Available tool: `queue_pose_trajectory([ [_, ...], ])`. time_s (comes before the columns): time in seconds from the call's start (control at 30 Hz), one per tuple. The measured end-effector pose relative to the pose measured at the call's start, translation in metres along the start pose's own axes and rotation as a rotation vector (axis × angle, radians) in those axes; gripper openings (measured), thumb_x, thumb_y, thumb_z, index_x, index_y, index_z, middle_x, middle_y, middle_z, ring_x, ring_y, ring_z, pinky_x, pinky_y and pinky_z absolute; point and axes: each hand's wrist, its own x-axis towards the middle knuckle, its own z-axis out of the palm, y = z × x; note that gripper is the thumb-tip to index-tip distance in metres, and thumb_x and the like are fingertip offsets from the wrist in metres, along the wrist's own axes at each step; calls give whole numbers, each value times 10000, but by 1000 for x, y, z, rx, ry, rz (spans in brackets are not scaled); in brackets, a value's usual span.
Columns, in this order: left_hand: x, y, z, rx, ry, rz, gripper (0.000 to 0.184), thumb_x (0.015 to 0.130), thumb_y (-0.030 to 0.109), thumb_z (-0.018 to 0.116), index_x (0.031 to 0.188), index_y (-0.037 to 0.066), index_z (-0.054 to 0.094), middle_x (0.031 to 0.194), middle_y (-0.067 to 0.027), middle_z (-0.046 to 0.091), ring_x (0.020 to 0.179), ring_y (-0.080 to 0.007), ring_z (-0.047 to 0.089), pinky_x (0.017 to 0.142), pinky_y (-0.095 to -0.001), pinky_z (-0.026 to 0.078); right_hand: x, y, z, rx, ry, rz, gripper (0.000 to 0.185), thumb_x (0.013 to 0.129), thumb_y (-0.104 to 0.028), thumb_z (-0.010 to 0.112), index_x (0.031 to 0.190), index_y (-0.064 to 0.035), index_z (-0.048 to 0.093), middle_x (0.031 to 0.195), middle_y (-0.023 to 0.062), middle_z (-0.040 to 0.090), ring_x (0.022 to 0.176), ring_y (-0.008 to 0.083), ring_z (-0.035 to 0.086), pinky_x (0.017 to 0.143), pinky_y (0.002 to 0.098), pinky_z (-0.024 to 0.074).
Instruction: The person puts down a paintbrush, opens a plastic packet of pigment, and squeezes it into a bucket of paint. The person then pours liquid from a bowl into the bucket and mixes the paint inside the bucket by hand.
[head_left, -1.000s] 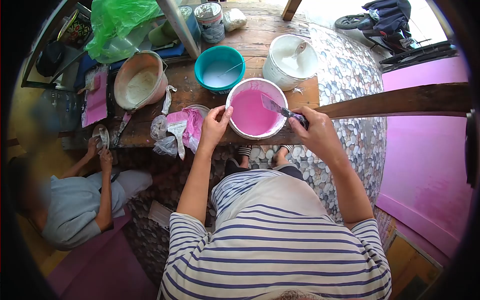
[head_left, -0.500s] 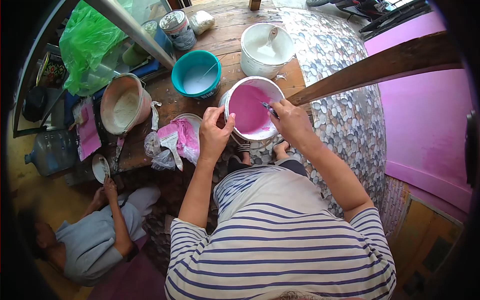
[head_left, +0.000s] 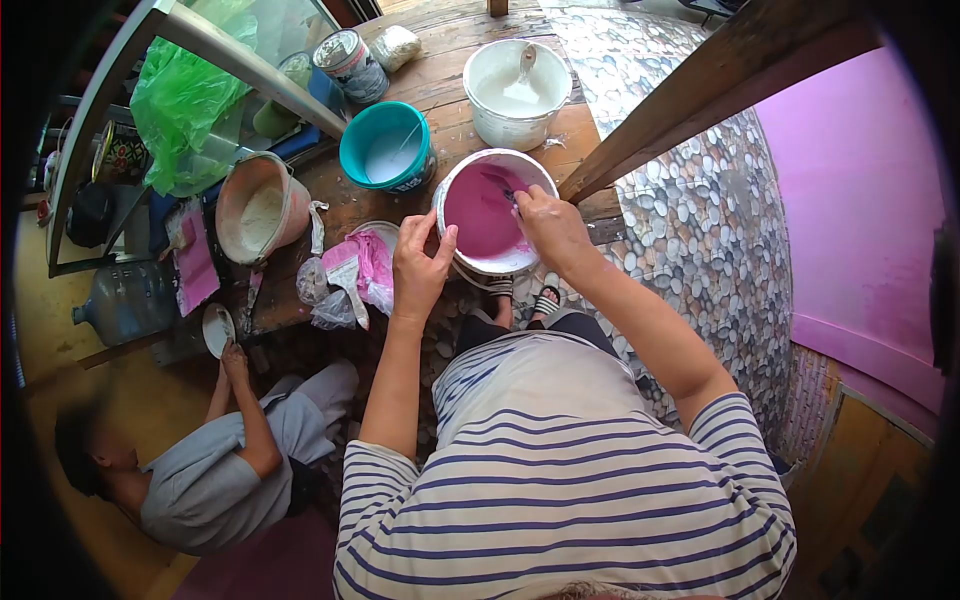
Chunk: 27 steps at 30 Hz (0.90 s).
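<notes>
A white bucket (head_left: 516,262) of pink paint (head_left: 476,218) stands in front of me at the edge of the wooden table, tipped slightly my way. My left hand (head_left: 421,265) grips its left side, with fingers and thumb at the rim. In my right hand (head_left: 553,230), over the right rim, is a slim dark-handled tool (head_left: 509,196); its far end reaches into the paint, so I cannot make out its kind. Just behind are a teal bucket (head_left: 431,165) of whitish liquid and a white bucket (head_left: 508,128) with a paintbrush (head_left: 524,75) inside.
Left on the table (head_left: 450,80) are a pinkish bucket (head_left: 290,215), a pink-stained brush (head_left: 350,287) on plastic, and a paint can (head_left: 352,68). A wooden post (head_left: 690,110) slants at right. Another person (head_left: 215,480) sits lower left, holding a white dish (head_left: 218,330).
My right hand and the tool have shifted left and slightly up in the bucket. The pink paint surface looks swirled differently. The whole view has shifted a little.
</notes>
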Motion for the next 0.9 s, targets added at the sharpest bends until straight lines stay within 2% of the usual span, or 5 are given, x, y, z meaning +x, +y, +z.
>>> queue_pose_trajectory([
  [0.2,-6,15,6,60,-10,35,397,914,225,707,1203,-40,644,1051,-159,602,979,-310,617,879,-367,492,-21,-5,-6,101,-68,-137,100,884,-110,605,873,-18,641,919,175,632,850,354,686,735,444,557],
  [0.53,-12,20,11,96,-20,107,401,924,232,696,1217,-36,636,1061,-155,597,980,-302,613,883,-369,489,-22,1,8,34,75,-284,107,837,-64,588,922,-26,640,924,135,628,868,303,688,718,405,569],
  [0.63,-7,19,12,74,-44,97,404,925,237,697,1213,-39,636,1054,-151,594,956,-293,613,863,-367,493,-40,6,-5,64,-39,-221,95,847,-66,590,921,-30,636,937,131,628,880,302,686,718,403,571],
  [0.77,-1,12,9,80,-82,125,411,925,247,698,1210,-43,636,1035,-148,590,933,-290,608,841,-372,496,-22,10,-16,34,152,-37,69,866,-72,586,909,-39,629,917,131,620,881,316,680,725,426,560],
  [0.9,9,12,5,88,-118,196,425,920,252,703,1224,-38,632,1041,-147,587,928,-287,606,836,-380,501,-14,10,8,66,86,-161,180,906,-157,640,1027,-25,661,929,141,611,857,330,673,744,429,545],
])
